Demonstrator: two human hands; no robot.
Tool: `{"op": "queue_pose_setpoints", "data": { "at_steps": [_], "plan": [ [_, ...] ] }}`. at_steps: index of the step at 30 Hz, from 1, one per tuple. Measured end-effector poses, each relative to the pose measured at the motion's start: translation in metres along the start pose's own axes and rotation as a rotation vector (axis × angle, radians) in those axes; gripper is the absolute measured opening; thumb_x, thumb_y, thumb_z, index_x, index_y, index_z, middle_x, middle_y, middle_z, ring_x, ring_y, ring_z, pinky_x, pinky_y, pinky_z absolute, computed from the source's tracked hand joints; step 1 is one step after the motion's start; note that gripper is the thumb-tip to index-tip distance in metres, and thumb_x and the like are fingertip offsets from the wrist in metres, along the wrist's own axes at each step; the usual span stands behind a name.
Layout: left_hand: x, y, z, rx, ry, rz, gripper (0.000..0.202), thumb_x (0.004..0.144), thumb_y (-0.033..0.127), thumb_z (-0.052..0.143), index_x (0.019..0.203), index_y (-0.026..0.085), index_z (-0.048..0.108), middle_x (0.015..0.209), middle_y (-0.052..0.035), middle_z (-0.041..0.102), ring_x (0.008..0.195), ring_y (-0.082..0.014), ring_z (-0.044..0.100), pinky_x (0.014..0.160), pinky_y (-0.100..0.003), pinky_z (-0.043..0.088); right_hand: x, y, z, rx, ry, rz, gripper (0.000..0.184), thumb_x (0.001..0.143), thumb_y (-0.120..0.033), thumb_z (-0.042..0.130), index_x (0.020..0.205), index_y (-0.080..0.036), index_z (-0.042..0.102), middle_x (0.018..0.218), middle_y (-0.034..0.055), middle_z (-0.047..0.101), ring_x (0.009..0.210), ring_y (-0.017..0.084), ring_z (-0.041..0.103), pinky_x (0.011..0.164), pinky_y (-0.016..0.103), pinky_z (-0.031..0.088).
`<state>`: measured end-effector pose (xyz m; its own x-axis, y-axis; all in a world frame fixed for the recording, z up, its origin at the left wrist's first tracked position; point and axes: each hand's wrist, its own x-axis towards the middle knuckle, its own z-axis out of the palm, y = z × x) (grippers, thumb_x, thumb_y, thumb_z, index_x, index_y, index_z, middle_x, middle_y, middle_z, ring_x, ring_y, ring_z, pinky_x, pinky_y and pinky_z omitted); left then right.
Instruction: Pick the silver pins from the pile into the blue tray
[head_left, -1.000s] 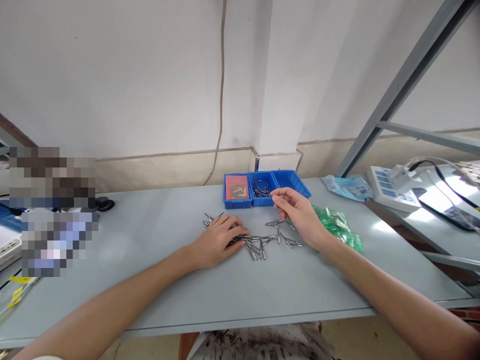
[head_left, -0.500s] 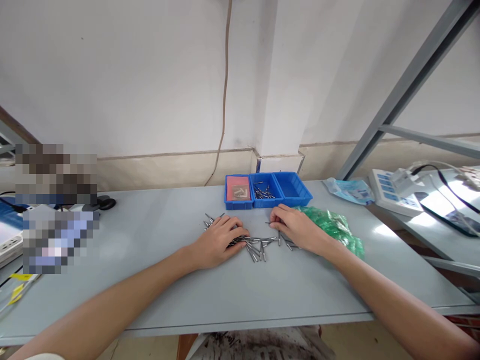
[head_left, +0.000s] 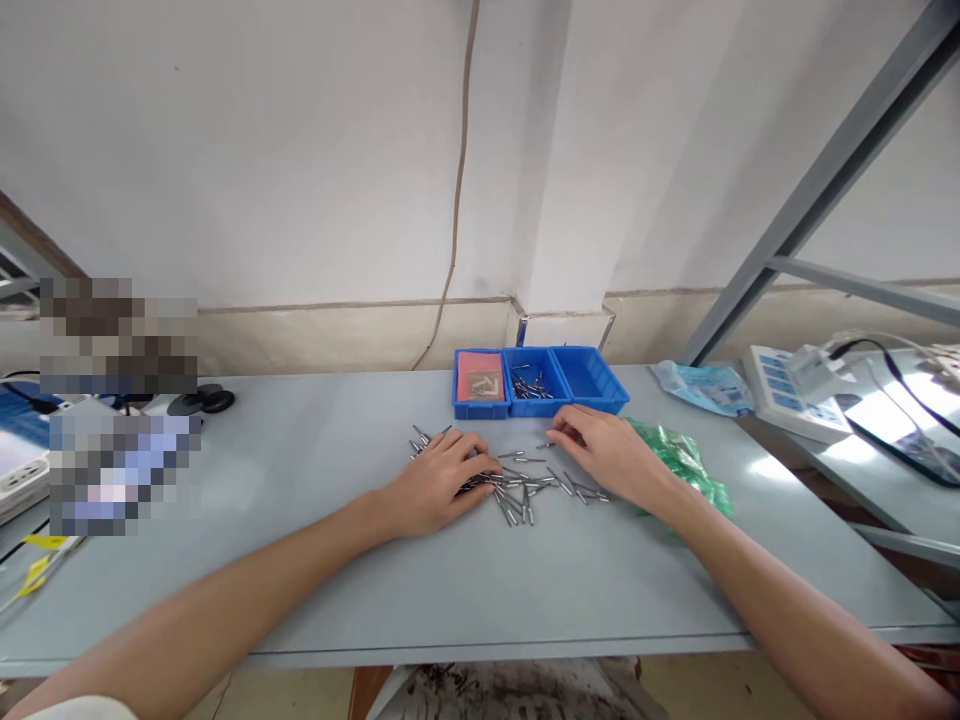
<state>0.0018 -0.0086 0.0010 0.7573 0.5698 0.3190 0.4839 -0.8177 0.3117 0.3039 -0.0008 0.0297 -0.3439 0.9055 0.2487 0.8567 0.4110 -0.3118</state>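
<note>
Several small metal pins [head_left: 525,485] lie scattered on the grey table [head_left: 315,560]. My left hand [head_left: 439,480] rests palm down on the left part of the pile, fingers curled over some pins. My right hand [head_left: 607,452] lies low over the right part of the pile, fingertips pinched together at a pin near the table surface. Behind the pile stands a blue three-part tray [head_left: 592,380]: a pink card in the left part, several pins in the middle part, nothing visible in the right part.
A green plastic bag [head_left: 686,462] lies right of my right hand. A light blue packet [head_left: 705,388] and a white device [head_left: 787,400] with cables sit further right. A grey steel frame [head_left: 817,180] rises at the right. Black objects [head_left: 206,400] sit at far left.
My right hand came down from beside the blue tray to the pins on the table and shifted slightly right. My left hand stayed on the pile.
</note>
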Motion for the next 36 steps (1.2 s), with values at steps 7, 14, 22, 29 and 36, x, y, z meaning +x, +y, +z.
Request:
{"op": "queue_pose_setpoints", "data": {
  "at_steps": [7, 14, 22, 29, 36],
  "plan": [
    [0.000, -0.001, 0.002, -0.002, 0.003, 0.021, 0.026, 0.111, 0.034, 0.050, 0.132, 0.026, 0.064, 0.142, -0.0074, 0.062, 0.117, -0.0250, 0.056, 0.104, -0.044, 0.045, -0.002, -0.001, 0.009, -0.100, 0.005, -0.049, 0.007, 0.102, -0.024, 0.052, 0.099, -0.024, 0.058, 0.098, 0.0058, 0.069, 0.089, 0.025, 0.065, 0.076, 0.035, 0.044],
    [0.000, 0.000, -0.001, -0.004, -0.008, 0.036, 0.034, 0.113, 0.036, 0.046, 0.143, 0.031, 0.062, 0.144, -0.0056, 0.063, 0.113, -0.0246, 0.056, 0.103, -0.044, 0.046, -0.003, 0.009, 0.011, -0.252, 0.065, 0.010, 0.020, 0.102, -0.016, 0.043, 0.104, -0.021, 0.062, 0.103, 0.0113, 0.066, 0.085, 0.028, 0.064, 0.076, 0.039, 0.045],
    [-0.001, -0.002, 0.001, 0.019, -0.025, 0.045, 0.037, 0.113, 0.034, 0.044, 0.146, 0.036, 0.062, 0.147, -0.0024, 0.062, 0.111, -0.0237, 0.055, 0.104, -0.044, 0.045, -0.002, 0.009, 0.018, -0.150, 0.016, -0.085, 0.015, 0.104, -0.019, 0.048, 0.102, -0.022, 0.062, 0.102, 0.0096, 0.066, 0.093, 0.028, 0.063, 0.085, 0.040, 0.046],
    [0.000, 0.001, -0.002, 0.003, -0.034, 0.034, 0.034, 0.114, 0.038, 0.043, 0.137, 0.033, 0.067, 0.143, -0.0050, 0.064, 0.112, -0.0244, 0.056, 0.103, -0.044, 0.046, -0.001, 0.000, 0.017, -0.014, -0.039, -0.079, 0.013, 0.099, -0.017, 0.053, 0.089, -0.023, 0.058, 0.090, 0.0055, 0.067, 0.083, 0.024, 0.059, 0.077, 0.035, 0.042],
    [0.000, 0.001, -0.004, -0.015, -0.059, 0.044, 0.043, 0.105, 0.057, 0.057, 0.138, 0.029, 0.064, 0.143, -0.0074, 0.062, 0.112, -0.0272, 0.055, 0.102, -0.045, 0.044, -0.006, -0.012, 0.010, 0.110, -0.098, -0.033, 0.022, 0.100, -0.044, 0.063, 0.091, -0.024, 0.061, 0.092, 0.0041, 0.068, 0.088, 0.025, 0.062, 0.078, 0.036, 0.042]
  ]
}}
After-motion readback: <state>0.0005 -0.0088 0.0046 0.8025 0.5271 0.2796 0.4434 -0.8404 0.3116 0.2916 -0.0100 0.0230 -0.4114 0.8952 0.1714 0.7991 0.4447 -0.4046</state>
